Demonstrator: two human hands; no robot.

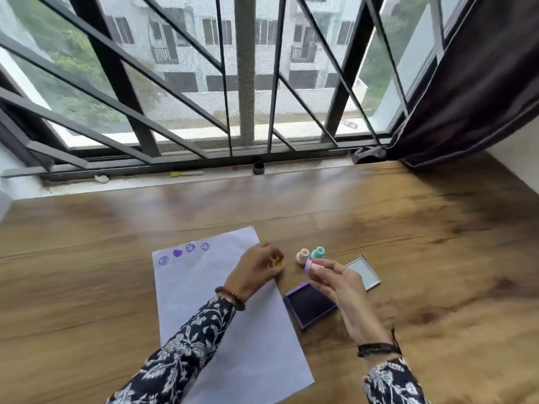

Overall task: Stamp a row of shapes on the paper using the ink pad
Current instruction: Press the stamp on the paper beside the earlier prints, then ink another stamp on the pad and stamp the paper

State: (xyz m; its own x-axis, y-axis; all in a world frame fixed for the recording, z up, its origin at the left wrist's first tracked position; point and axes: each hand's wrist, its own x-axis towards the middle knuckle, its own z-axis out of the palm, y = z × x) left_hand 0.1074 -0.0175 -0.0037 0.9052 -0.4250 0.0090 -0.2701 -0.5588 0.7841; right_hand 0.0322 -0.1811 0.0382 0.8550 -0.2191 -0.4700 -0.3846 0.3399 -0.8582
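A white sheet of paper (221, 310) lies on the wooden table (408, 228), with a row of purple prints (184, 252) along its top edge: smiley faces and one heart. My left hand (256, 272) rests on the paper's right edge, closed around a small yellow stamp (279, 261). My right hand (338, 284) holds a pink stamp with a purple cap (313, 266) above the open purple ink pad (310, 304). Behind my hands, a beige stamp (302, 255) and a teal stamp (318, 252) stand upright.
The ink pad's lid (364, 272) lies open to the right of the pad. At the table's far edge is a window sill with a yellow pen (186, 173) and a small dark cap (258, 167). A dark curtain (466, 97) hangs at the far right.
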